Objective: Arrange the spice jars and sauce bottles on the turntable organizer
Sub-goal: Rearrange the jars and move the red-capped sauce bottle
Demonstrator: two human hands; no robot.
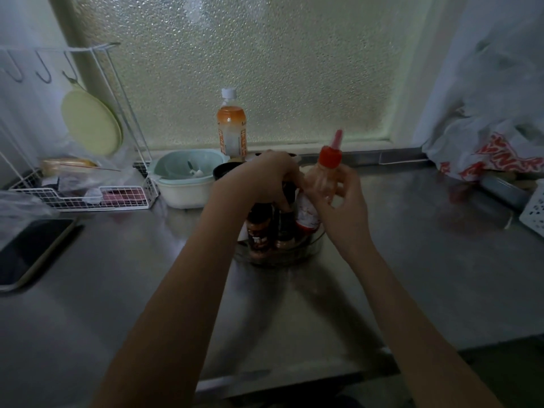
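A clear round turntable organizer [315,244] stands on the steel counter at the middle. It holds several dark spice jars [259,231] and a red-labelled sauce bottle [307,217]. My left hand [265,178] reaches over it from above, fingers curled round the top of a dark jar [287,192]. My right hand [343,201] grips a clear squeeze bottle with a red pointed cap [329,156], held upright just right of the turntable, above its rim. An orange drink bottle with a white cap [231,125] stands behind, by the window.
A pale green bowl set [185,178] sits left of the turntable. A white wire rack [97,198] with a round green lid stands far left. A dark tray [29,251] lies at the left edge. Plastic bags [494,154] and a white basket [534,213] crowd the right.
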